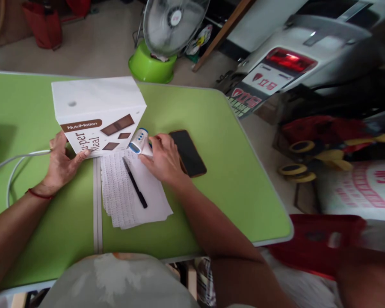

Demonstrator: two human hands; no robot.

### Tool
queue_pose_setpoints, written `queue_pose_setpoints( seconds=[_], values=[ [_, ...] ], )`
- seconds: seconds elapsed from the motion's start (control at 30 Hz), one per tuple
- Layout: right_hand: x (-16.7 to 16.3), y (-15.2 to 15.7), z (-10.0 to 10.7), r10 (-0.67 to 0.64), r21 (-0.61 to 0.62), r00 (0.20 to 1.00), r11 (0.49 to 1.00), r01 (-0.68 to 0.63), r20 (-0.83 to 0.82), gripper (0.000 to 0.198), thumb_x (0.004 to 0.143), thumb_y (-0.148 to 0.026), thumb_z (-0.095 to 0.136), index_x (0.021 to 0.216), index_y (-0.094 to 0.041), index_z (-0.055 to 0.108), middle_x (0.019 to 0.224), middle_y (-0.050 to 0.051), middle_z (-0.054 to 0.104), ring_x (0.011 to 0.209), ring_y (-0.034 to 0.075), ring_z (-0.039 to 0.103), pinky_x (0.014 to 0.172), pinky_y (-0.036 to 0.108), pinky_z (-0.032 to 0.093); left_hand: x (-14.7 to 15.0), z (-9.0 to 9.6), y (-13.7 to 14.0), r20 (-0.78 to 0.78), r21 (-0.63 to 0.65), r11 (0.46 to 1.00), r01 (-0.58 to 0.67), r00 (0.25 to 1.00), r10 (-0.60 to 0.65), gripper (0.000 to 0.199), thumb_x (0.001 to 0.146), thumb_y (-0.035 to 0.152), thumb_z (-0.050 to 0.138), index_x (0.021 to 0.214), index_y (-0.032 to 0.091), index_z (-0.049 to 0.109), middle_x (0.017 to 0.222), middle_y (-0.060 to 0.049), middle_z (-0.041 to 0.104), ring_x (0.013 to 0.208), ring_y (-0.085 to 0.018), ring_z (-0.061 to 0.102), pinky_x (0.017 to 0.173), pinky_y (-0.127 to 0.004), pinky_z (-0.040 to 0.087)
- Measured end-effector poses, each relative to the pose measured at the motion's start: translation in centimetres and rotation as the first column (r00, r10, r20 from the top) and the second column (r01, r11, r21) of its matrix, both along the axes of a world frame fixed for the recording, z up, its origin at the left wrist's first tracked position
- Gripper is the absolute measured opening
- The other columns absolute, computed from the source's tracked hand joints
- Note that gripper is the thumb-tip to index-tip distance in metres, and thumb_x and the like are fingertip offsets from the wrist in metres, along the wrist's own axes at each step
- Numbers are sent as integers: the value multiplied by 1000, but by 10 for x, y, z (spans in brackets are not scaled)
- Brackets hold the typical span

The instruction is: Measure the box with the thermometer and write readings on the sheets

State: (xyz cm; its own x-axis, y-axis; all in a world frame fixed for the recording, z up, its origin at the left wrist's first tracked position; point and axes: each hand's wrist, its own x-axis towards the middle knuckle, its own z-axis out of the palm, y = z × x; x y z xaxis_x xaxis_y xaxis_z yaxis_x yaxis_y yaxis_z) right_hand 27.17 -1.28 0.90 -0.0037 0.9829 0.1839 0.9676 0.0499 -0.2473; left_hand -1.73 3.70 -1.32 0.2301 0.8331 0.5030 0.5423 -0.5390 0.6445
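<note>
A white box printed "NutriMotion" [98, 102] stands on the green table, with pictures of brown bars on its front. My left hand [62, 160] is closed on the box's lower left corner, thumb on the front face. In my right hand [164, 158] is a white and blue infrared thermometer [141, 142], its head close to the box's lower right edge. Below the box lie sheets of closely marked paper [115, 196] with a black pen [134, 182] across them. A dark smartphone [188, 153] rests just right of my right hand.
The green table [231, 179] has a seam running toward me. A white cable [11, 179] loops at the left. Beyond the far edge, a fan [176, 19] stands by a green basin [152, 66]. A white scooter [291, 60] and a red chair [314, 239] are at the right.
</note>
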Motion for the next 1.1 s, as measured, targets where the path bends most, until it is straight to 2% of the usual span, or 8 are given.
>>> queue_pose_setpoints(
  seconds=[0.07,0.17,0.27,0.4,0.63,0.77,0.97,1.1],
  values=[
    [-8,-9,9,39,38,999,999,-39,-6,26,88,-29,57,109,-13,61,115,19,62,109,30,58,92,42,45,-1,-4,0,46,-24,999,-30,998,31,51,85,59,69,116,20,58,111,-11,60,103,-29,58,91,-53,54],
    [-21,-22,19,164,-212,980,960,-185,-110,24,90,-39,57,99,-17,60,85,7,68,74,19,60,68,32,43,1,-7,-1,179,-146,989,-20,983,47,61,78,59,77,121,20,56,115,-11,56,106,-28,59,74,-39,60],
    [-28,-27,20,215,-364,970,899,-243,-116,24,87,-31,58,106,-16,60,73,3,66,64,17,55,58,29,32,3,-7,-2,289,-221,975,36,957,30,66,74,56,82,123,22,53,122,-11,54,115,-30,58,66,-31,61],
    [-23,-23,11,299,-251,912,895,-370,-280,30,82,-19,49,110,-18,60,69,-1,61,59,14,48,58,28,31,3,-6,-3,317,-217,975,56,948,16,61,75,50,83,121,23,53,122,-11,54,116,-29,58,64,-28,61],
    [-3,-12,-2,333,77,361,819,-569,-871,36,81,-15,46,114,-20,58,87,1,60,74,12,55,67,27,45,5,-10,-3,364,-173,978,119,930,-48,57,79,45,82,123,25,51,128,-11,52,114,-25,58,68,-30,62],
    [-5,-14,-5,289,49,295,785,-618,-911,38,80,-27,67,116,-22,56,89,1,58,79,12,55,71,28,48,7,-8,-5,334,-32,997,74,941,-59,47,81,37,81,115,26,52,111,-6,56,90,-15,59,52,-22,52],
    [-24,-19,-20,247,174,263,947,-270,-933,35,94,-51,52,85,-21,66,60,-4,50,55,9,44,53,25,40,15,12,-25,232,158,976,151,955,-185,18,90,20,69,95,23,52,61,8,37,45,-5,30,38,-19,25],
    [-33,-19,-27,110,70,266,985,-156,-958,22,90,-38,55,94,-21,69,58,-4,57,53,10,50,53,26,44,20,21,-40,-29,94,910,403,915,-403,6,90,23,69,93,19,65,81,-1,68,66,-11,64,55,-20,51]
  ],
)
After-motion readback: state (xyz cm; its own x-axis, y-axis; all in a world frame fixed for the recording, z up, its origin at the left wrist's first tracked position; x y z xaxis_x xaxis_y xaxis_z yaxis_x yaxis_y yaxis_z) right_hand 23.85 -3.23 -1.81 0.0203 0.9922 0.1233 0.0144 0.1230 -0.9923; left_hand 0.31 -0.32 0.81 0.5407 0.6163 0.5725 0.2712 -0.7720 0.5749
